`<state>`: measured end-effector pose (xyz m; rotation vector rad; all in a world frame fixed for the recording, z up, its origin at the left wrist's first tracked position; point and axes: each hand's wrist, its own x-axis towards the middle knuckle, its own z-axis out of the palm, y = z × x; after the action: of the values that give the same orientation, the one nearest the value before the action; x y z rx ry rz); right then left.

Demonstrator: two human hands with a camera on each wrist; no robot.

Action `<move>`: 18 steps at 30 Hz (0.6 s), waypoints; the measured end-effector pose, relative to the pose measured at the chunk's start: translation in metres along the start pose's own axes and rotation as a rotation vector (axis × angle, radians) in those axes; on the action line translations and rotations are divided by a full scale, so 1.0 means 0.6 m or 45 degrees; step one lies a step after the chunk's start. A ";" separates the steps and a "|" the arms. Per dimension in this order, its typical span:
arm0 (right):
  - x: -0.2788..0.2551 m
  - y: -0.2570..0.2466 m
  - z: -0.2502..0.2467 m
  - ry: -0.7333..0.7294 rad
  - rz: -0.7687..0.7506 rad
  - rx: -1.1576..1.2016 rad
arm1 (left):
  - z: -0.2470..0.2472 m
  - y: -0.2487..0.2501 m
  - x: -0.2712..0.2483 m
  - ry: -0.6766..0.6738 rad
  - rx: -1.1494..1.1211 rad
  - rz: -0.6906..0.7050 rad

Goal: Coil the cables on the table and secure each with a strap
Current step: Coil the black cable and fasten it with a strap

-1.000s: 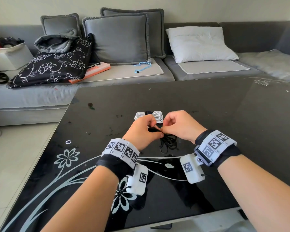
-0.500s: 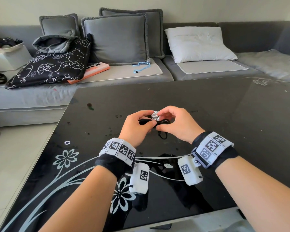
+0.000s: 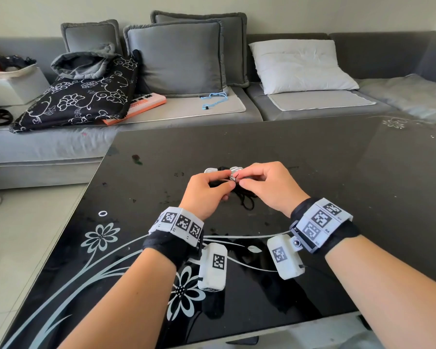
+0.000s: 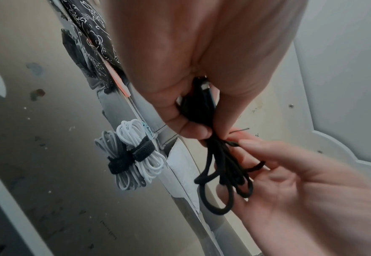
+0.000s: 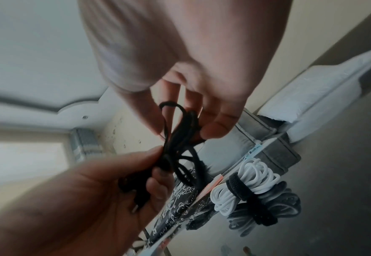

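Both forearms are bare, with no sleeves. Just behind the left hand (image 3: pixel 207 195) sits a black fabric wristband topped by a white band of square black-and-white marker codes. The same sits behind the right hand (image 3: pixel 269 190). A white marked box hangs under each wrist.

I am in a home living room. A grey corner sofa (image 3: pixel 300 107) runs from my 10 o'clock round to 2 o'clock, stacked with grey cushions (image 3: pixel 176 56), a white pillow (image 3: pixel 300 65) and a black floral throw (image 3: pixel 81 96). Before me at 12 o'clock is a glossy black glass counter (image 3: pixel 312 159) printed with white flowers, on pale tiled floor (image 3: pixel 23 235).
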<state>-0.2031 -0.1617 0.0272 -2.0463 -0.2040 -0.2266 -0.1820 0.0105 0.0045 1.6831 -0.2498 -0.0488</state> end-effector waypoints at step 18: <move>-0.007 0.003 -0.021 -0.191 0.251 0.253 | -0.001 0.007 -0.007 -0.180 -0.099 -0.013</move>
<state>-0.2075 -0.1740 0.0303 -1.8710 -0.1110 0.0681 -0.1869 0.0115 0.0084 1.6059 -0.3414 -0.1833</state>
